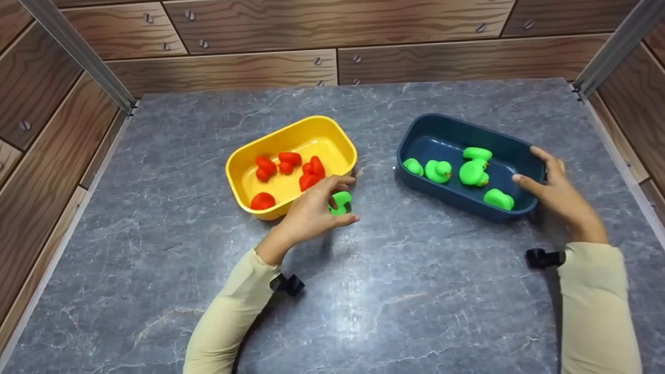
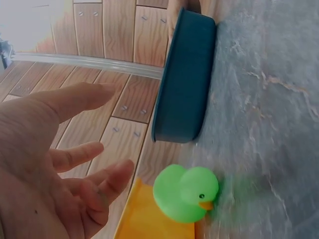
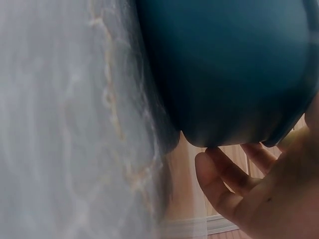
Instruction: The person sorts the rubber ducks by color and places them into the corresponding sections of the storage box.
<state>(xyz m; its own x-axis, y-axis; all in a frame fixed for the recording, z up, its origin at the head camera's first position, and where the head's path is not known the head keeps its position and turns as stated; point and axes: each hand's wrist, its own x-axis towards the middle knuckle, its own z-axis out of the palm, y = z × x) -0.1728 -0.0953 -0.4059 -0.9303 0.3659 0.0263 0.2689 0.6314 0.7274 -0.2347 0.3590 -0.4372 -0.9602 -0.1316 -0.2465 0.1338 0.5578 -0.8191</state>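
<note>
My left hand point(image 1: 311, 210) hovers by the near right corner of a yellow bin point(image 1: 332, 148), thumb and fingers spread around a green rubber duck point(image 1: 341, 202). In the left wrist view the duck point(image 2: 187, 193) sits on the table, orange beak showing, with a gap between it and the fingertips. On the right, my right hand point(image 1: 569, 202) grips the short end of a dark blue bin point(image 1: 452, 200), its thumb over the rim and the fingers along the outside wall point(image 3: 229, 74). Several green rubber ducks point(image 1: 438, 171) lie inside that bin.
Several red rubber toys point(image 1: 265, 169) lie in the yellow bin. Both bins stand on a grey marbled table point(image 1: 374, 291). Wood-patterned panels point(image 1: 332, 26) rise behind and at both sides, with metal posts point(image 1: 85, 57) at the back corners.
</note>
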